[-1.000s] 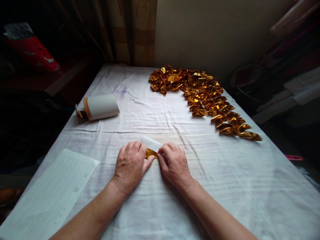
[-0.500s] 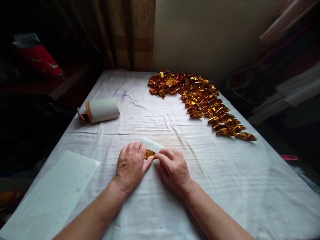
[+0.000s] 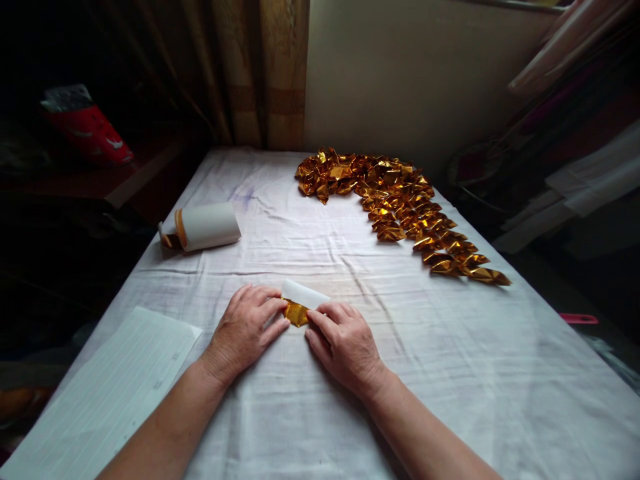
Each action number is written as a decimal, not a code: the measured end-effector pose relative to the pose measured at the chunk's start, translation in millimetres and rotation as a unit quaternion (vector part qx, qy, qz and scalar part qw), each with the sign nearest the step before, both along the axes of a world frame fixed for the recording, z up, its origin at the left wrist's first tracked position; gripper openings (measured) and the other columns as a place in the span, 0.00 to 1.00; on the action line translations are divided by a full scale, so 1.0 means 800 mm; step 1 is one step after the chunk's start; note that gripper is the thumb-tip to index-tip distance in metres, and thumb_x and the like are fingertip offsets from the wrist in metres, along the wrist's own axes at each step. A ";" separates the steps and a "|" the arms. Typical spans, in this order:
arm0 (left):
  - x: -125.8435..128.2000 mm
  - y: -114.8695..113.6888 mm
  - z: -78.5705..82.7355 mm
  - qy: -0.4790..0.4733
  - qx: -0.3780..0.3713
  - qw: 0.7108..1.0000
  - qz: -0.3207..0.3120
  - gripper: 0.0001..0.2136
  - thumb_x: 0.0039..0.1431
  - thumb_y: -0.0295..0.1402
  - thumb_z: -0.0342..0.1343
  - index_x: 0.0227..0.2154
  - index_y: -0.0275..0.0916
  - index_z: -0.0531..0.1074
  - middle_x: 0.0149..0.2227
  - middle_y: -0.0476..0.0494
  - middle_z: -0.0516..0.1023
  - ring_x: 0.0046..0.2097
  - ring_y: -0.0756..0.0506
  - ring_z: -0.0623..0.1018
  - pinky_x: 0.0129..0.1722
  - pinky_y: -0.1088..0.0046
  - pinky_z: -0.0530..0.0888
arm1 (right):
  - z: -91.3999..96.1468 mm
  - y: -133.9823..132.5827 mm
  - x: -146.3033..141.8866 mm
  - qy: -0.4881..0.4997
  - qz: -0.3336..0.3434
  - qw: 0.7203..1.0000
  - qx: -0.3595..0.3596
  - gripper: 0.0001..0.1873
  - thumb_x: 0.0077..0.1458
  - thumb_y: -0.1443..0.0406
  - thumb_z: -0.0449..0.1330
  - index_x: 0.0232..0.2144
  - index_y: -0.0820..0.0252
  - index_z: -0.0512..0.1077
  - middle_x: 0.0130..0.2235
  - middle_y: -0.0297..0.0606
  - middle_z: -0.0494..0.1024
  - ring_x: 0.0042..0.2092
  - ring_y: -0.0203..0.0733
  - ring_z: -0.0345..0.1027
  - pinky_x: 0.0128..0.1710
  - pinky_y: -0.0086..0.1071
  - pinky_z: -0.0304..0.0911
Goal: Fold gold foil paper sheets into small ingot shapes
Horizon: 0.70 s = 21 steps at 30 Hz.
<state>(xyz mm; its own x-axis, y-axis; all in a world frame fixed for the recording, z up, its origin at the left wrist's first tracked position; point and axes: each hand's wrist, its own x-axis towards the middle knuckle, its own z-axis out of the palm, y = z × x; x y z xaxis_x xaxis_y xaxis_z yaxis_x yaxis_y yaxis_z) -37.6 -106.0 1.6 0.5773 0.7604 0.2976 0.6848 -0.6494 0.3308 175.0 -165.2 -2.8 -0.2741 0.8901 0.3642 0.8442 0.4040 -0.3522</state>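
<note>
A small piece of gold foil paper point(image 3: 297, 313) lies on the cloth, partly folded, with its white back showing as a strip along the far side. My left hand point(image 3: 245, 327) is at its left edge, fingertips and thumb closed on the corner. At the right edge, the thumb and forefinger of my right hand point(image 3: 347, 343) pinch the foil. Between the two hands the gold face comes to a blunt point toward me.
Folded gold foil pieces point(image 3: 400, 193) lie in rows at the back right. A white paper roll point(image 3: 210, 227) rests at the left, near a lined sheet point(image 3: 110, 387). A white cloth point(image 3: 450, 373) covers the table. Beyond it stands a red container point(image 3: 93, 133).
My left hand has shifted left, away from my right hand, uncovering more of the gold foil. The near edge of the foil now shows a pointed shape. The view has tilted slightly.
</note>
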 end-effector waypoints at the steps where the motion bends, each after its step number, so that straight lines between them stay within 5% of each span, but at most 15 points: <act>1: 0.001 0.000 0.000 0.001 0.004 1.000 -0.002 0.07 0.62 0.36 0.57 0.42 0.43 0.74 0.47 0.44 0.77 0.51 0.43 0.74 0.59 0.55 0.62 | 0.000 0.000 0.000 0.003 -0.002 1.000 -0.002 0.11 0.60 0.64 0.58 0.45 0.58 0.74 0.41 0.41 0.76 0.42 0.45 0.66 0.44 0.38 0.61; 21: 0.011 -0.009 -0.006 -0.011 0.060 0.998 -0.005 0.06 0.61 0.38 0.58 0.37 0.42 0.73 0.38 0.47 0.76 0.43 0.43 0.74 0.54 0.58 0.68 | -0.010 0.011 -0.001 0.032 -0.022 0.999 0.011 0.05 0.57 0.70 0.58 0.37 0.56 0.71 0.36 0.37 0.73 0.38 0.43 0.66 0.40 0.34 0.61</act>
